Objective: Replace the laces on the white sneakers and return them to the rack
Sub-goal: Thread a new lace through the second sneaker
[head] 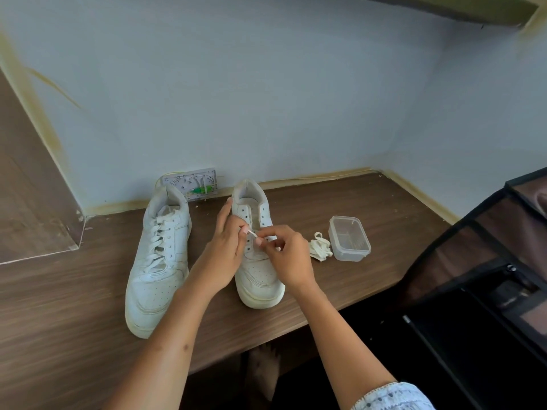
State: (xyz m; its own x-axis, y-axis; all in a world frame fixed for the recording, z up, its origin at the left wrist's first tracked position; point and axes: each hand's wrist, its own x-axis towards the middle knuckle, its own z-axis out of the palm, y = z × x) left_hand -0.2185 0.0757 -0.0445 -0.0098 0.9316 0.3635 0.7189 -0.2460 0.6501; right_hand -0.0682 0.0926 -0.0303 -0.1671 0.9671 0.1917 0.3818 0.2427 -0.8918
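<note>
Two white sneakers stand on the brown wooden counter (pixel 340 208), toes toward the person and heels toward the wall. The left sneaker (pixel 158 258) is fully laced. The right sneaker (pixel 256 247) shows bare eyelets along its upper rows. Both look scuffed and a little yellowed at the soles, with perforated toe caps.

I judge the sneakers to be light but firm: the sole and heel cup are stiff, so a sneaker is best lifted by the heel collar or gripped across the sides. The tongue and eyelet flaps are soft and will fold under pressure, so one hand should steady the flap while the other feeds the lace.

The hands are close together over the middle of the right sneaker. The left hand (pixel 226 250) rests against the inner flap and pinches the lace tip (pixel 251 232) with its fingertips. The right hand (pixel 288 255) pinches the same small piece from the other side, with fingers curled.

Just right of this sneaker lies a loose bundle of cream lace (pixel 319 248), touching or nearly touching a clear plastic box (pixel 349 238). The lace seems flat, soft and limp; it should be held at its stiff tip, because elsewhere it bends and will not pass the hole.
</note>
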